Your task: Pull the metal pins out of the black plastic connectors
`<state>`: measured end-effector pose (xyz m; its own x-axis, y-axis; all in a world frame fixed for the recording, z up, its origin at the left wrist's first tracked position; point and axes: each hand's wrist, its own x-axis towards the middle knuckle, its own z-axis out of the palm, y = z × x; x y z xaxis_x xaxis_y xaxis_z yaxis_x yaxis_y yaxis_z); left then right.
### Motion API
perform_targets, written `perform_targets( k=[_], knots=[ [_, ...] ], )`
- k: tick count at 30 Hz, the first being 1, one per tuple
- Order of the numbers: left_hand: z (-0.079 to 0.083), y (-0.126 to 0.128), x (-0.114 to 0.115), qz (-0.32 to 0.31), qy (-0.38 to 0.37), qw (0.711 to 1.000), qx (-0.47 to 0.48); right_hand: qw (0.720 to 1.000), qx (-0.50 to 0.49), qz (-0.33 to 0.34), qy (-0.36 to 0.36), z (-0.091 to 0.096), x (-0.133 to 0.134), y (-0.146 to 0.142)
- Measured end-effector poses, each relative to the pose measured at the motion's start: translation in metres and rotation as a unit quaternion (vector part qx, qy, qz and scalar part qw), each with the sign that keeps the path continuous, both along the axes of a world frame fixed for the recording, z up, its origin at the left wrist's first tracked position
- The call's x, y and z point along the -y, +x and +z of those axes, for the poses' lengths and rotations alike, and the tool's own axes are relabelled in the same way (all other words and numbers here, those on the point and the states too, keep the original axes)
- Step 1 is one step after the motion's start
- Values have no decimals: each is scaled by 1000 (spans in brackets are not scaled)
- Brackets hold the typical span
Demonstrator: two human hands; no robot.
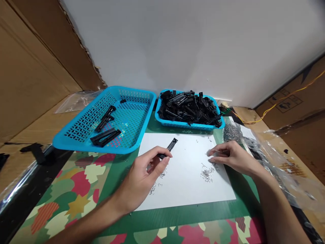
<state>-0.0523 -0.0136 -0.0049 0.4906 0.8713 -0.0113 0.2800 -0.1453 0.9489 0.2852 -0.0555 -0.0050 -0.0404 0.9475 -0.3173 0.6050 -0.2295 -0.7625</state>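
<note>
My left hand is closed round the lower end of a narrow black plastic part, whose slotted upper end points up and away over a white sheet. At the sheet's right side, my right hand has its thumb and index finger drawn close in a loose pinch. Something thin and pale shows at those fingertips, too small to make out. Just below them lies a loose pile of small bent metal wires. More such wires lie on the left part of the sheet, partly hidden by my left hand.
A blue basket at back left holds a few black parts. Beside it, a smaller blue basket is heaped with black parts. Plastic bags, one with metal bits, lie right. Cardboard and a white wall enclose the table.
</note>
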Motion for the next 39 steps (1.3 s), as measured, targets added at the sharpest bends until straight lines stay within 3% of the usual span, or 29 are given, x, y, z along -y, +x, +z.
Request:
perform_targets(
  k=[9,19,29,34,39],
  knots=[
    [-1,4,1,-27,16,999,-13,994,37,100,3,7,2,-3],
    [4,5,2,-58,40,998,2,989,-146,34,15,15,8,-20],
    [4,8,10,-79,7,997,2,958,-285,12,24,10,11,-85],
    [2,9,14,-83,41,996,-19,959,-281,-1,28,7,13,-110],
    [3,8,17,-78,60,994,-48,973,-226,15,31,5,15,-117]
  ],
)
